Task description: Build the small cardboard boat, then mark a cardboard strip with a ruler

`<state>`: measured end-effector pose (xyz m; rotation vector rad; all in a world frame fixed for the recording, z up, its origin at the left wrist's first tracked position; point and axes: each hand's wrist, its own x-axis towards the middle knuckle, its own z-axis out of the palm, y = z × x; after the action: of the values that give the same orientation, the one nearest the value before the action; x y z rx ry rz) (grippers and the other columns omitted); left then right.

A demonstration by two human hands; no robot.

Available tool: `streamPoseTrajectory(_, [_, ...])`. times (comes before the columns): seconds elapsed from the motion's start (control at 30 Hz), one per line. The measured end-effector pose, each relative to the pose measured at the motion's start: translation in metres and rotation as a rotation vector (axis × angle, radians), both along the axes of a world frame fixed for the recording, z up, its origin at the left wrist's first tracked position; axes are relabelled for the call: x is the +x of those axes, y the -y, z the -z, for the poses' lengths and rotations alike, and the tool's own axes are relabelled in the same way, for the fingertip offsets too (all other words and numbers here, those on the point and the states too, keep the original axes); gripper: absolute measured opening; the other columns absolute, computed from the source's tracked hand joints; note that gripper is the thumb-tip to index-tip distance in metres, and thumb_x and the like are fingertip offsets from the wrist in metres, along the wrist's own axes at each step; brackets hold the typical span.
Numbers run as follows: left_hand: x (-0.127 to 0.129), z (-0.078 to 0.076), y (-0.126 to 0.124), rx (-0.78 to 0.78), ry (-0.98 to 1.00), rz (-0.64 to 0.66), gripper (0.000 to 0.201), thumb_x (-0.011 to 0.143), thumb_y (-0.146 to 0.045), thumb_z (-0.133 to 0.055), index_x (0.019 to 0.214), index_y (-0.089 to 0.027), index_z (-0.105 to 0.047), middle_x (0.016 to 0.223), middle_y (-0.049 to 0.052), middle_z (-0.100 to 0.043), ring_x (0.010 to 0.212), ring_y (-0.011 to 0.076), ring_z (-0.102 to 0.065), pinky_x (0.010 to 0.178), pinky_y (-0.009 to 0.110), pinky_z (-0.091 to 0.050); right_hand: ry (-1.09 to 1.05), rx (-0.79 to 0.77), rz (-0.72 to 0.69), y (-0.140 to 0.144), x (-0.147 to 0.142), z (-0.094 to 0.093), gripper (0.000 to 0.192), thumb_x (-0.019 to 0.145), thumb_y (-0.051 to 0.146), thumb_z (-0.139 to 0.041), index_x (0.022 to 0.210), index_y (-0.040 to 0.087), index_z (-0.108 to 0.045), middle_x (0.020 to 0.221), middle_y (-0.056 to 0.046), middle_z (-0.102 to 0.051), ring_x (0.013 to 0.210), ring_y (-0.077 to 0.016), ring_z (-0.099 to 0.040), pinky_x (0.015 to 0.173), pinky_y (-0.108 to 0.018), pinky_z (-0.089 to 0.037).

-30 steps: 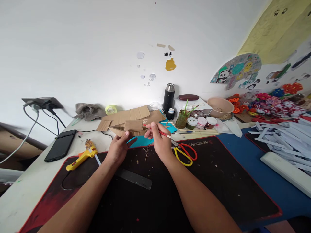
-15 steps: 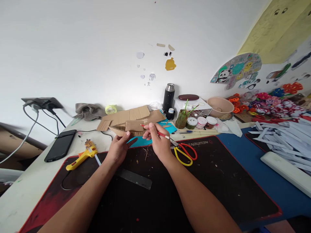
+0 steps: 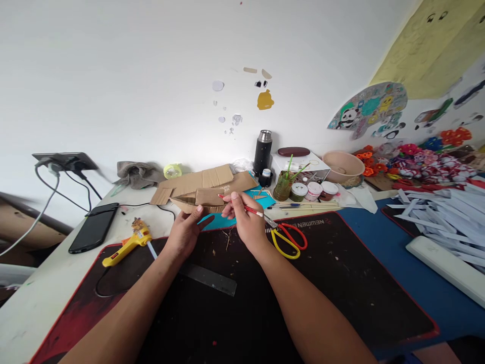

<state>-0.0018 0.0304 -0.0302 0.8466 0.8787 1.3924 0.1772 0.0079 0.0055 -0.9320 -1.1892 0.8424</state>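
From the head view, the left hand (image 3: 185,230) grips the near edge of a small cardboard piece (image 3: 210,197), fingers closed on it, holding it raised above the far edge of the black mat (image 3: 341,283). The right hand (image 3: 248,222) pinches a red pencil (image 3: 242,206) in a writing grip, its tip resting on the cardboard's face.

As a judgement, marking seems to be in progress: the piece looks already cut down from the larger cardboard sheets (image 3: 204,181) lying behind it, while the yellow-handled scissors (image 3: 288,238) to the right, the glue gun (image 3: 127,243) to the left and the ruler (image 3: 208,278) near the forearms lie untouched.

Any line drawn is too small to make out. The pencil tip blurs into the cardboard, and the left palm is hidden.
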Motion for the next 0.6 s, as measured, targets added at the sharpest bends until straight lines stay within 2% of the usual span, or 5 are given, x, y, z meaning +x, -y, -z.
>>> streamPoseTrajectory(0.6, [0.0013, -0.0001, 0.0006, -0.017, 0.01, -0.016, 0.071, 0.07, -0.052, -0.108, 0.129, -0.027, -0.077, 0.133, 0.01, -0.08, 0.134, 0.0387, -0.069, 0.108, 0.059, -0.062, -0.023, -0.007, -0.014, -0.0011, 0.0004, 0.0015, 0.061, 0.107, 0.079, -0.06, 0.097, 0.023, -0.081, 0.071, -0.003, -0.077, 0.065, -0.0189, -0.077, 0.06, -0.028, -0.059])
